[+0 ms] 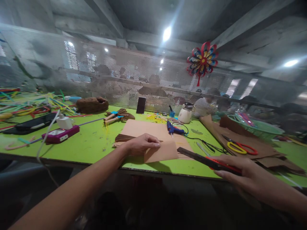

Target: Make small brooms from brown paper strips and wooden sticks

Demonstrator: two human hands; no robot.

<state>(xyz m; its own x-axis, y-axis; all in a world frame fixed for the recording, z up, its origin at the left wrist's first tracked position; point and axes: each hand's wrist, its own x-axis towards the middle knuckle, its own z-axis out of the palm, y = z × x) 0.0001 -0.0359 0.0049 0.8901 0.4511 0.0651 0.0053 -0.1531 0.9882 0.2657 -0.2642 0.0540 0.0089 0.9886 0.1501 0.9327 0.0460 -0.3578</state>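
Note:
My left hand (144, 143) pinches a small sheet of brown paper (164, 151) near its top edge, above the front of the table. A stack of cut brown paper (123, 139) lies behind and beside that hand, partly covered by it. In my right hand (247, 174) is a utility knife (196, 156), long and dark with red on its handle. Its dark tip points left, close to the right edge of the small sheet; whether they touch I cannot tell. A larger pale brown sheet (134, 126) lies flat behind my hands.
A blue glue gun (175, 128) with a black cord lies behind the paper. Yellow and red scissors (240, 147) rest on brown paper at right, near a green basket (261, 127). A purple power strip (61, 134) and coloured strips (35, 102) are at left; a white jug (185, 114) stands behind.

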